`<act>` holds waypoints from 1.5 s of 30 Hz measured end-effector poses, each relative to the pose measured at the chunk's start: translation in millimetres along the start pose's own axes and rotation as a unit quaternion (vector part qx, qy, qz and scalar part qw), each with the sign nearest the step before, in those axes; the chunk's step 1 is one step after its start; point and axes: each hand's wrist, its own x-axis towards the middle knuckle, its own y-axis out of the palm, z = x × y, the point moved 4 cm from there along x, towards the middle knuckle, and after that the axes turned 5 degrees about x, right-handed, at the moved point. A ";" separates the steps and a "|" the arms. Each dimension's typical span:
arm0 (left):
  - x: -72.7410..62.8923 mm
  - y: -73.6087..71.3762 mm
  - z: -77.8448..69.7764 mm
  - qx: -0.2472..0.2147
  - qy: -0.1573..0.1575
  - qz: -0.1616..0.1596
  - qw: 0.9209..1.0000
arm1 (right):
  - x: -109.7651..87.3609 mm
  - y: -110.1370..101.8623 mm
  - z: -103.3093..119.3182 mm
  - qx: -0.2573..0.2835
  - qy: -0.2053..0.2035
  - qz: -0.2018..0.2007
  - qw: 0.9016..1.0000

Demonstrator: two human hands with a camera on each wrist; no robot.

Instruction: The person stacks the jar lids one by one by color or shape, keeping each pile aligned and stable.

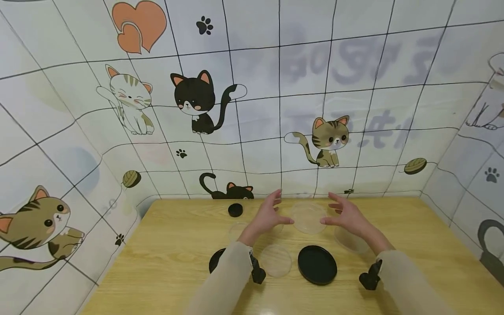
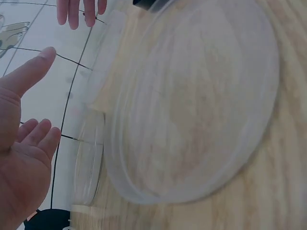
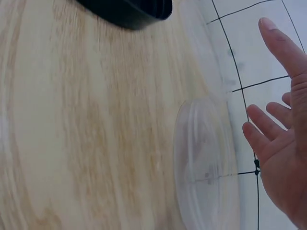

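Both hands reach toward the back of the table, fingers spread and empty. Between them lies a large clear round lid-like dish. My left hand is at its left side, thumb pointing toward its rim. At its right side is my right hand, with the thumb tip overlapping the rim in the head view. In the left wrist view, a clear round dish fills the middle, beyond the left hand. The right wrist view shows another clear dish beside the open right hand.
Nearer the front lie a black round dish, a clear disc and another black piece partly behind the left sleeve. A small black round piece is at the back left. Another clear disc lies under the right forearm. A cat-patterned cloth backs the table.
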 end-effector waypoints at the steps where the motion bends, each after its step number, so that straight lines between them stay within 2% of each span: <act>1: 2.3 2.8 1.6 0.008 -0.002 0.006 1.000 | -0.4 0.1 -2.5 -0.003 0.002 0.002 1.000; 6: 9.8 6.9 1.5 0.061 -0.010 0.026 0.998 | 0.8 3.9 -9.8 -0.019 0.002 0.009 1.000; 12: 16.3 11.3 1.8 0.121 -0.006 0.059 0.991 | 3.9 6.9 -12.1 -0.052 0.001 0.013 0.999; 23: 19.7 19.4 6.4 0.186 -0.016 0.085 0.979 | 6.4 14.7 -20.6 -0.079 -0.012 0.031 0.996; 31: 26.3 22.4 10.0 0.262 -0.016 0.095 0.960 | 9.5 16.7 -16.8 -0.097 -0.004 0.042 0.994; 35: 27.9 24.0 8.3 0.277 -0.013 0.100 0.956 | 10.3 16.9 -17.7 -0.105 -0.003 0.043 0.994; 40: 29.4 26.7 8.2 0.283 -0.015 0.100 0.954 | 11.4 17.8 -18.3 -0.114 -0.004 0.044 0.993; 45: 30.5 28.2 9.5 0.257 -0.016 0.094 0.962 | 12.1 18.7 -16.9 -0.117 0.008 0.047 0.992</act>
